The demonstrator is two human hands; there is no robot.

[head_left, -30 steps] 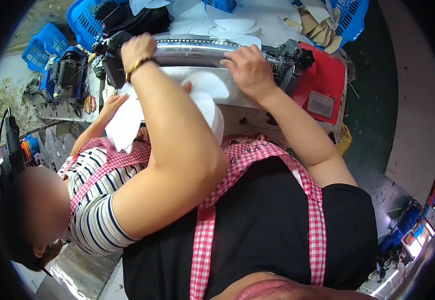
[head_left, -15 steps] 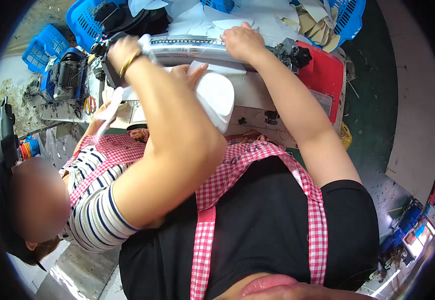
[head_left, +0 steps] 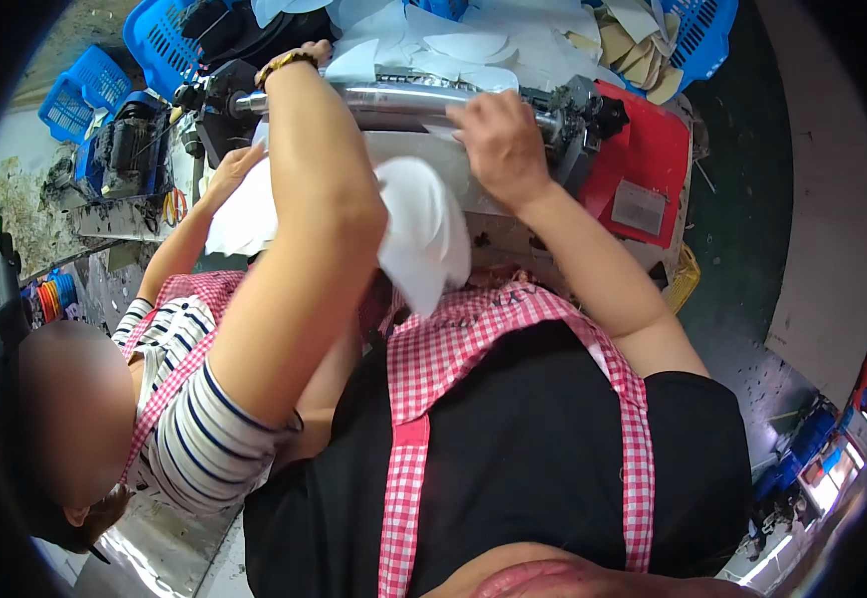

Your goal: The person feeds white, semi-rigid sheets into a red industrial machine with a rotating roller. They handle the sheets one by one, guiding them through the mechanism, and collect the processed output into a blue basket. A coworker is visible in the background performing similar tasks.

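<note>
Head view, one picture only.

Right hand [head_left: 501, 145] upper centre, laid over the front of the machine just below the metal roller [head_left: 403, 98]. Fingers bent and close together, tips at a small white scrap. Whether pinching it or only pressing on it, cannot tell.

Left hand hidden behind a co-worker's big forearm that crosses the middle of the frame, so no telling how its fingers stand.

Bundle of white cut pieces [head_left: 418, 224] centre frame, hanging just below the roller and above the pink checked apron [head_left: 473, 339], its upper end lost behind that forearm.

Co-worker's braceleted hand [head_left: 309, 55] up at the roller's left end. Co-worker's other hand [head_left: 234, 164] lower, left of centre, on a separate white sheet [head_left: 239, 214].

Progress, as a judgement: well under way, not finished. Many white pieces [head_left: 473, 45] already lying beyond the roller at the top of the frame, a fair bundle not yet across (hard to count either lot).

Containers:
- Blue basket [head_left: 154, 50] upper left, dark objects at its right side, too murky to name.
- Second blue basket [head_left: 69, 90] further left, contents not readable.
- Third blue basket [head_left: 707, 40] upper right, with tan and white cut shapes [head_left: 643, 50] heaped against it.
- Yellow basket [head_left: 688, 279] right of the red machine housing [head_left: 643, 159], mostly hidden.

Grey desk [head_left: 114, 214] at left, cluttered.
</note>
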